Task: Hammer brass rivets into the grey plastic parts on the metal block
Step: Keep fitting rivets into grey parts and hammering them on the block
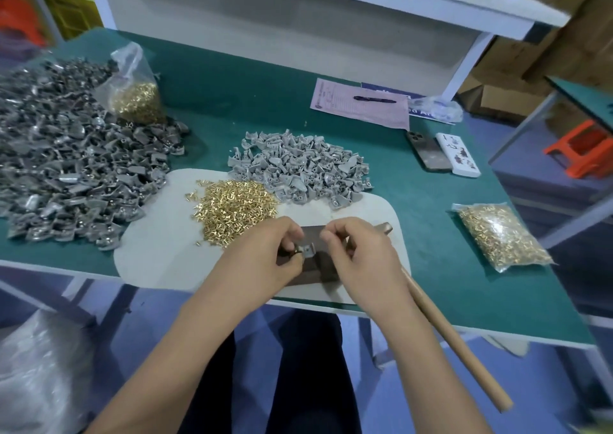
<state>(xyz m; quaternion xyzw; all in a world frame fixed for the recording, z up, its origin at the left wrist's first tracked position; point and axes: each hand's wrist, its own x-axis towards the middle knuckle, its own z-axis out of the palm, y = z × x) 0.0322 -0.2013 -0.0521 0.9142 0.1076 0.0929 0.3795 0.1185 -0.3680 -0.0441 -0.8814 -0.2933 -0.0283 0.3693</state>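
Observation:
A dark metal block (311, 234) lies on a pale mat (152, 254) at the table's near edge. On it sits one small grey plastic part (308, 251). My left hand (262, 251) pinches the part's left side, where a brass rivet shows. My right hand (358, 254) hovers over the block's right half with thumb and forefinger pinched together; what they hold is hidden. A hammer lies under my right wrist, its wooden handle (454, 340) running to the lower right. Loose brass rivets (232, 208) and grey parts (298, 168) are heaped just behind the block.
A big heap of darker finished parts (73, 155) covers the table's left. Rivet bags stand at back left (136, 98) and front right (501, 234). Paper with a pen (365, 105), a phone (428, 151) and a white box (457, 155) lie at the right rear.

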